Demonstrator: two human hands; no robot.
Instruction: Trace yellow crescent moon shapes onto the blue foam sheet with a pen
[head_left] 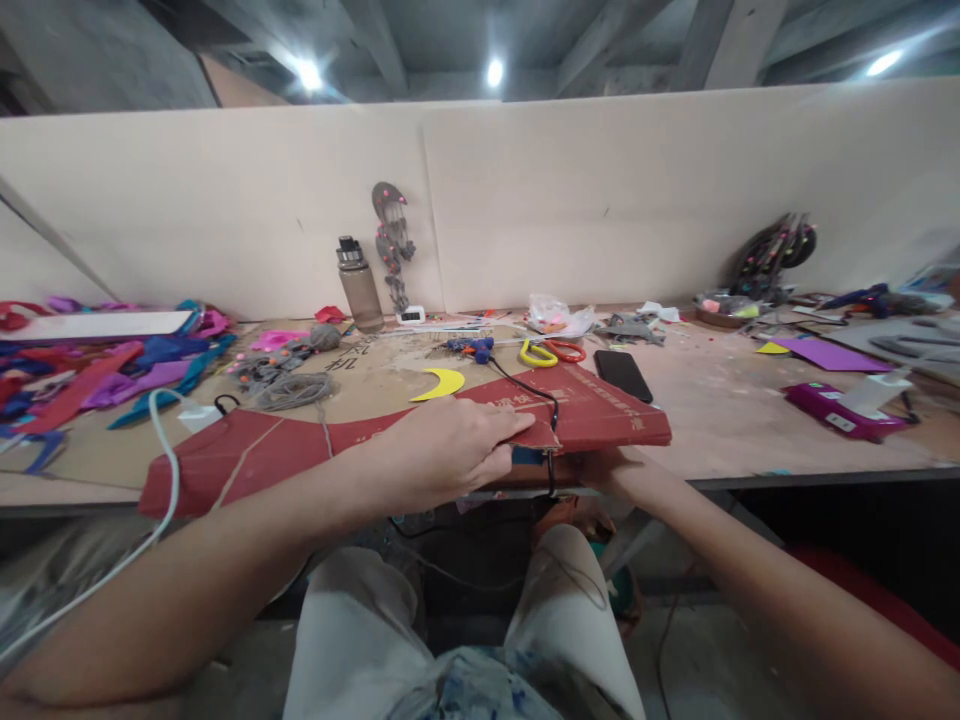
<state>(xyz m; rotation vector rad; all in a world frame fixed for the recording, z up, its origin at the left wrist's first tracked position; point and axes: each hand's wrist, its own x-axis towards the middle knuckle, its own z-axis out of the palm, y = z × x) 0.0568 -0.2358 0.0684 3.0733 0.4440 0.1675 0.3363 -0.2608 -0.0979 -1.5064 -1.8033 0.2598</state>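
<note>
A long piece of red cardboard (600,420) with pale printing lies along the front of the table and juts past its edge. My left hand (469,450) rests over its near edge, the index finger stretched along the top and the lower fingers bent at the rim, gripping it. Beneath the right part of the cardboard is my right hand (607,466), its fingers hidden. A black cable (551,400) runs over the cardboard from a blue glue gun (476,348). Just behind my left hand lies a yellow paper crescent (440,384).
Yellow-handled scissors (537,353), red-handled scissors (568,350) and a black phone (624,376) lie behind the cardboard. A bottle (360,290) stands by the white partition (600,200). Coloured fabric (112,370) heaps at left; a magenta power strip (844,412) sits at right. A white cable (169,470) hangs at left.
</note>
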